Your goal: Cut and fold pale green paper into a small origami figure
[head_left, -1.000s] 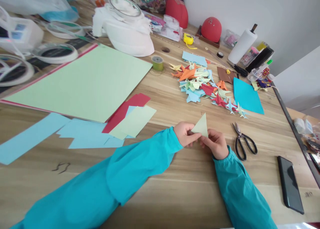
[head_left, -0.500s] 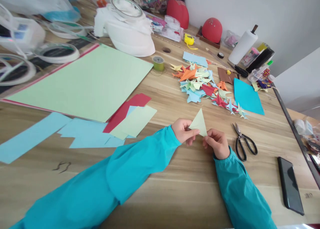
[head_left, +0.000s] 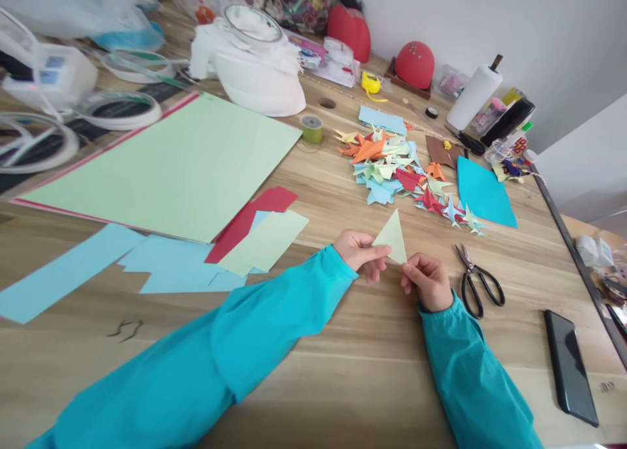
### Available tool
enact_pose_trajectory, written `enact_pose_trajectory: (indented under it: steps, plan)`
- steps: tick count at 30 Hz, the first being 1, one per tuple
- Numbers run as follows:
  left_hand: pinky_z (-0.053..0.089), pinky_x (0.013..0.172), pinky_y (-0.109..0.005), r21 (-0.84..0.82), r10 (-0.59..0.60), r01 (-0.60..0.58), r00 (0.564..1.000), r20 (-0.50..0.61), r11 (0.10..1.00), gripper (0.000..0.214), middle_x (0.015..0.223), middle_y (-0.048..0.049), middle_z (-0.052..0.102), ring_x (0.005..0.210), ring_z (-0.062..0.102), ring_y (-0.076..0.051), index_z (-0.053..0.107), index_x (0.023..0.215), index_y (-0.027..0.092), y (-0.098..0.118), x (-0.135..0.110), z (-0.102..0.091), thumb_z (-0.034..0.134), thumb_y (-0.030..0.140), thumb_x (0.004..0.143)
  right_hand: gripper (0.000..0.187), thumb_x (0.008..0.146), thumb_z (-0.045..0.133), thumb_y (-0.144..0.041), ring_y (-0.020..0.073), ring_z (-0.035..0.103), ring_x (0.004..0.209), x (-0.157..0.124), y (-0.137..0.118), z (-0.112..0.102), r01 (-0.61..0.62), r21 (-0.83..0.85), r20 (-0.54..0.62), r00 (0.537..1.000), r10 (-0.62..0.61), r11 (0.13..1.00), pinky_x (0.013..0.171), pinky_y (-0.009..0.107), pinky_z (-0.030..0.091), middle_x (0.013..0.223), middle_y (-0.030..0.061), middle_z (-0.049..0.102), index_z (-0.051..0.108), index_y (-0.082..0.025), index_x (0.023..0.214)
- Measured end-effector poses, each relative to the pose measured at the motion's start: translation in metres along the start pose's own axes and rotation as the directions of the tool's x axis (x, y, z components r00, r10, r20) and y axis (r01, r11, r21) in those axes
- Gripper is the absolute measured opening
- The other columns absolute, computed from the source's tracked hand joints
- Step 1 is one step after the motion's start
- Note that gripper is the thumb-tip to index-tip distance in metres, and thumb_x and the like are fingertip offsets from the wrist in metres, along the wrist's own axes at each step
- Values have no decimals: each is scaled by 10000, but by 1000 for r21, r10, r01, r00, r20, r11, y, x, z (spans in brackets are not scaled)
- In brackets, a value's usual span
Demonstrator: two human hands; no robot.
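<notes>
My left hand (head_left: 359, 249) and right hand (head_left: 427, 281) both pinch the green triangle (head_left: 392, 240) by its bottom corners. It sits just above the worktop (head_left: 353, 370), left of the scissors (head_left: 477, 282). Since a second ago its tip has gone up a little.

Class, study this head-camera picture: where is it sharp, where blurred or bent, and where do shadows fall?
Head view: light soft and even; the green paper triangle between left hand and right hand is sharp; the tape rings at the left edge blur and stretch; a faint shadow lies beneath the left sleeve.
</notes>
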State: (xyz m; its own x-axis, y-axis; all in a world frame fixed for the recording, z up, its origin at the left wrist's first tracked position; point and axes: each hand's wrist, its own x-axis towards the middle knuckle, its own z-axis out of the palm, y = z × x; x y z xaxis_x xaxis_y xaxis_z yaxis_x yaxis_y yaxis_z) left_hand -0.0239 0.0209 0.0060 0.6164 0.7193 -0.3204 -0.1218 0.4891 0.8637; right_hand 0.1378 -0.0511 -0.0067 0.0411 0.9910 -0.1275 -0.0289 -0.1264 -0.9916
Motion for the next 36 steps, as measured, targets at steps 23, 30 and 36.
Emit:
enact_pose_trajectory:
  steps: [23,30,36]
  plan:
    - [386,307,-183,209,157,-161,987,33,965,426,357,-5,540,286,481,-85,526,466,102,-17,9,3,701,488,513,345,746,562,-428,56,355,348,7,4,14,213,-231,88,976,-197,950,357,202,258,393,-45,449,559,-143,551]
    - [357,293,-180,89,157,-156,988,-5,984,428,392,-2,554,304,495,-90,501,478,112,-18,14,-3,697,489,520,461,689,566,-528,47,309,309,10,10,12,178,-208,3,983,-182,962,337,204,219,326,-52,407,491,-155,430]
    - [351,295,-196,75,144,-141,989,-31,987,449,405,10,553,299,486,-94,497,535,124,-19,19,-5,679,534,507,511,654,542,-601,47,294,270,8,8,13,136,-197,-46,988,-148,971,317,199,206,280,-58,380,467,-168,393]
